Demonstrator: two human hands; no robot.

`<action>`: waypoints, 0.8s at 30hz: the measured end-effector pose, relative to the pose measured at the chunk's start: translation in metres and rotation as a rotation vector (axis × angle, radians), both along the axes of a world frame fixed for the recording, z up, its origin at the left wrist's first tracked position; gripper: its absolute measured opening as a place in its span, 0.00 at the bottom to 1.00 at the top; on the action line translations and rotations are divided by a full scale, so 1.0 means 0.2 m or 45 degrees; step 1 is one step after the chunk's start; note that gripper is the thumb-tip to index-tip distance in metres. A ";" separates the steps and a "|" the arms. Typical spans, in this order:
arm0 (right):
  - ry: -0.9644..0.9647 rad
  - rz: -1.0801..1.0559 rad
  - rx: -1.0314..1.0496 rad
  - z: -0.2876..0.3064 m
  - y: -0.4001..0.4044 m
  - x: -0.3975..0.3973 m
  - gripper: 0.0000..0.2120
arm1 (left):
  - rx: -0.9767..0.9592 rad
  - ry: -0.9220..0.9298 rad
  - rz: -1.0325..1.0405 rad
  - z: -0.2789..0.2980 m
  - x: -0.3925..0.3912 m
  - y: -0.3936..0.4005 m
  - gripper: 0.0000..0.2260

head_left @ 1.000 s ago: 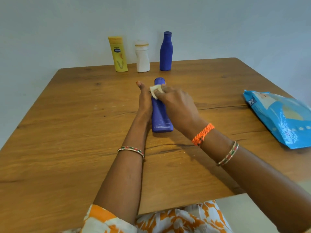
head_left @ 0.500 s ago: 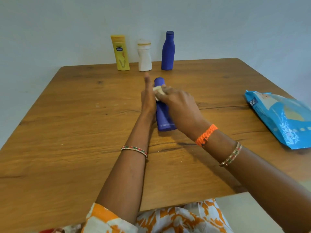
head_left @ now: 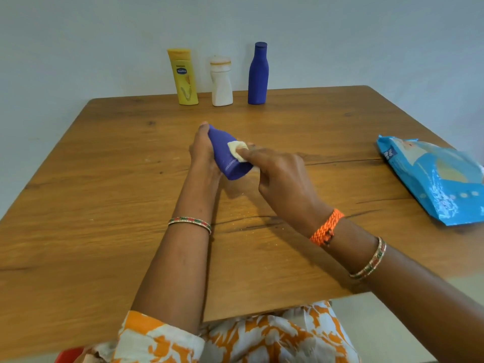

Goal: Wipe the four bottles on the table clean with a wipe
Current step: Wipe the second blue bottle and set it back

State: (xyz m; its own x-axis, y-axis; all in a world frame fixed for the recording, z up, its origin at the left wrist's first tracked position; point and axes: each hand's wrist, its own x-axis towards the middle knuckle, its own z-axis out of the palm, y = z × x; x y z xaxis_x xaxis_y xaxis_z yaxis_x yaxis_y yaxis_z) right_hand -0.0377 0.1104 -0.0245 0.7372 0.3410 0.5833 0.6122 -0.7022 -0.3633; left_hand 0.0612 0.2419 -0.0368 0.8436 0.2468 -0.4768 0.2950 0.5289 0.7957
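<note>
A purple-blue bottle (head_left: 225, 154) is tilted above the middle of the wooden table (head_left: 104, 205), its base toward me. My left hand (head_left: 203, 150) grips it from the left side. My right hand (head_left: 280, 176) pinches a small folded white wipe (head_left: 237, 150) and presses it against the bottle's right side. Three more bottles stand upright in a row at the far edge: a yellow bottle (head_left: 184, 77), a white bottle (head_left: 221, 82) and a dark blue bottle (head_left: 258, 74).
A blue pack of wipes (head_left: 434, 179) lies at the table's right edge. A pale wall rises right behind the far row of bottles. Small crumbs or specks dot the wood below the held bottle.
The bottle, which lay on the table with its cap pointing away, is now lifted and tilted in my left hand. The wipe has moved from the cap end down onto the body.
</note>
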 end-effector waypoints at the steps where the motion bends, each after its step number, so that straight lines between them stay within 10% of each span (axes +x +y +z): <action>1: -0.052 -0.018 -0.042 -0.02 0.01 -0.02 0.23 | 0.027 0.010 0.042 -0.01 0.00 0.02 0.25; 7: -0.322 0.124 -0.415 -0.09 0.04 -0.07 0.17 | 0.260 0.050 0.185 0.01 -0.03 -0.02 0.18; 24: -0.221 -0.020 -0.070 -0.08 -0.06 0.03 0.20 | 0.396 -0.126 0.252 0.05 -0.05 -0.05 0.16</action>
State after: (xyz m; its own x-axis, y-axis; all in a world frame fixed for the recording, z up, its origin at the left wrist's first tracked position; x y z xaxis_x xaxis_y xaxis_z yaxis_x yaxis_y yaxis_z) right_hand -0.0319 0.0982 -0.0398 0.6327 0.3651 0.6829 0.6511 -0.7282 -0.2140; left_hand 0.0522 0.2324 -0.0276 0.8033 0.5298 -0.2720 0.1248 0.2968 0.9467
